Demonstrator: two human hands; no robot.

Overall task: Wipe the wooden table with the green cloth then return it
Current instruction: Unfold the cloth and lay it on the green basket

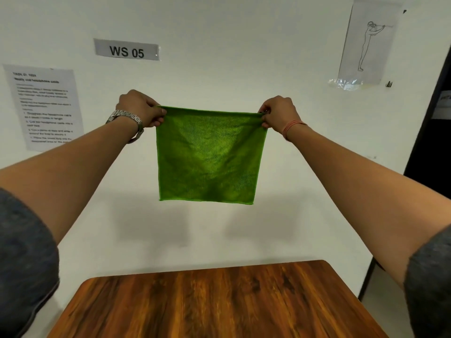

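A square green cloth (210, 157) hangs flat and spread out in the air in front of the white wall, well above the wooden table (214, 303). My left hand (140, 108) pinches its top left corner and my right hand (278, 112) pinches its top right corner. The top edge is pulled taut between both hands, and the lower edge hangs free. Both arms are stretched forward at about the same height. The table's brown grained top fills the lower middle of the view.
The white wall stands right behind the table. On it are a "WS 05" label (127, 50), a printed instruction sheet (45, 107) at left and a line-drawing sheet (366, 42) at upper right. A dark panel (432, 142) stands at the right edge.
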